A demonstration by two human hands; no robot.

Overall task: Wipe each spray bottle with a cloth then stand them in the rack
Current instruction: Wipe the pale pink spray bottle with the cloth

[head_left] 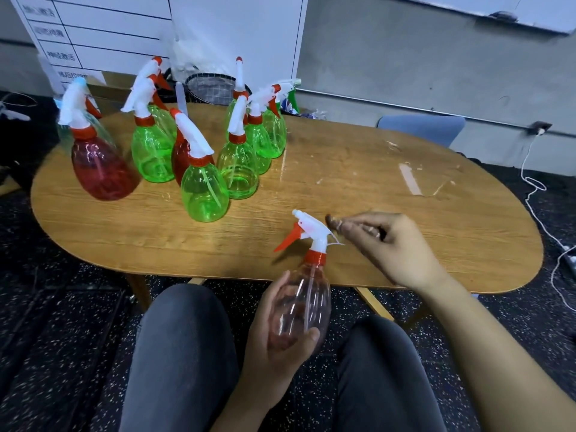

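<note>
My left hand grips the body of a clear, pink-tinted spray bottle, held upright over my lap at the table's near edge. Its white spray head has a red trigger and red collar. My right hand hovers just right of the head with its fingers curled and the index tip close to the head's back. A thin white strand hangs there; whether the fingers pinch it is unclear. Several green spray bottles and a red one stand on the table's left half. I see no cloth or rack.
The oval wooden table has tape scraps on its right half. A blue chair back stands behind it. A white cable trails on the dark speckled floor at right. A wire basket and a whiteboard sit behind the bottles.
</note>
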